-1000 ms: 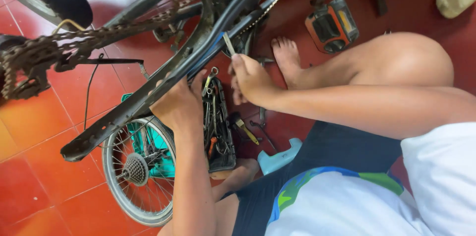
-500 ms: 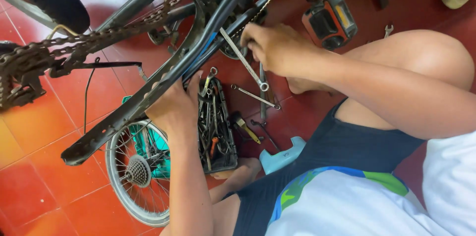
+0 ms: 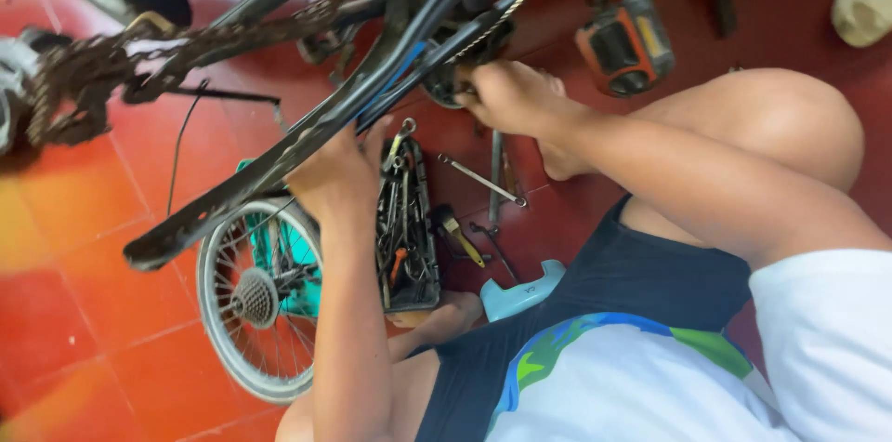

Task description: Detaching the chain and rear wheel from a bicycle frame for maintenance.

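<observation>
The black bicycle frame is slanting across the upper left of the view, held above the red tiled floor, with its chain hanging slack along the upper tube toward the left. The left hand is curling shut around the underside of a frame tube, gripping it. The right hand is closing over the parts at the crank area, where the chain meets the frame; what it is pinching there cannot be told, as the fingers are hiding it. Just below the left hand, an open tray of tools is lying on the floor, crowded with wrenches. Beside the tray, loose wrenches and a yellow-handled tool are lying on the tiles. A spoked wheel with a sprocket cluster is lying flat to the left of the tray, under the frame. An orange and black pedal is sitting near the person's bent knee.
</observation>
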